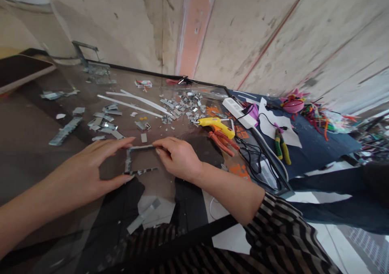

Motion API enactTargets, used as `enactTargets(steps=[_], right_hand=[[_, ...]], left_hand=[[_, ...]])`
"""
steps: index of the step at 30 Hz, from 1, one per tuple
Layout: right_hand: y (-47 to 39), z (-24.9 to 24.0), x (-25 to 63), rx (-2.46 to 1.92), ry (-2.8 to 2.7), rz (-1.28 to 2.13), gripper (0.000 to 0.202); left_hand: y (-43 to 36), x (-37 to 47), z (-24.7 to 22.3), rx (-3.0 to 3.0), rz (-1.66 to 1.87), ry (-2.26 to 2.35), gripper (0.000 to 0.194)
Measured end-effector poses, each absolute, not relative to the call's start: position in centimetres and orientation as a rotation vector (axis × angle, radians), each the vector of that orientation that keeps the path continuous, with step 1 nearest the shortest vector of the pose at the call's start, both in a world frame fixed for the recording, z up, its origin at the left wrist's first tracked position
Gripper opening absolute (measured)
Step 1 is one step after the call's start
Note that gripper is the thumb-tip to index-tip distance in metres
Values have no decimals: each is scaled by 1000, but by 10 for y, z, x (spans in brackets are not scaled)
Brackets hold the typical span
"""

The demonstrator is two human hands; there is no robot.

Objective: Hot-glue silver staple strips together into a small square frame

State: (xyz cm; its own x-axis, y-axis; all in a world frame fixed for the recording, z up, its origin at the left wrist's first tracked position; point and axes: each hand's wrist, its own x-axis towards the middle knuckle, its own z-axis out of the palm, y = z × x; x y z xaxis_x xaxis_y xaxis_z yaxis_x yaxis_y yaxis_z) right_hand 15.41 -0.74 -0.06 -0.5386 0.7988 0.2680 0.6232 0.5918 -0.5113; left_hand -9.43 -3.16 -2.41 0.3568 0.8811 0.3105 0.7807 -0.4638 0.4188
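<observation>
Right hand (179, 157) pinches grey, U-shaped metallic frame (128, 160) by one end. Left hand (86, 164) brackets opposite side; cannot confirm hold.

The left hand (88, 164) is holding a small gray frame (128, 160), with its thumb and fingers resting at two corners. The right hand (180, 156) is pinching the far bar at its right end. Beyond the hands, white strips (130, 106) are lying near many gray scraps (190, 104). On the right, a yellow glue gun (217, 125) is lying just beside orange pliers (221, 145), and a white power strip (237, 112) is lying near them.
</observation>
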Motion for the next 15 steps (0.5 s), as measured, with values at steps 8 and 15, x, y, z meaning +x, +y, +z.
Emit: enactTargets(steps=[8,15], right_hand=[[-7,-2,154,-1131,-2336,490,24],[-8,1,153,-1147,-2341,498,24]], left_hand=[[-32,-96,-26,2411,710,1497,75],[-32,-95,-22,2386,692,1514,75]])
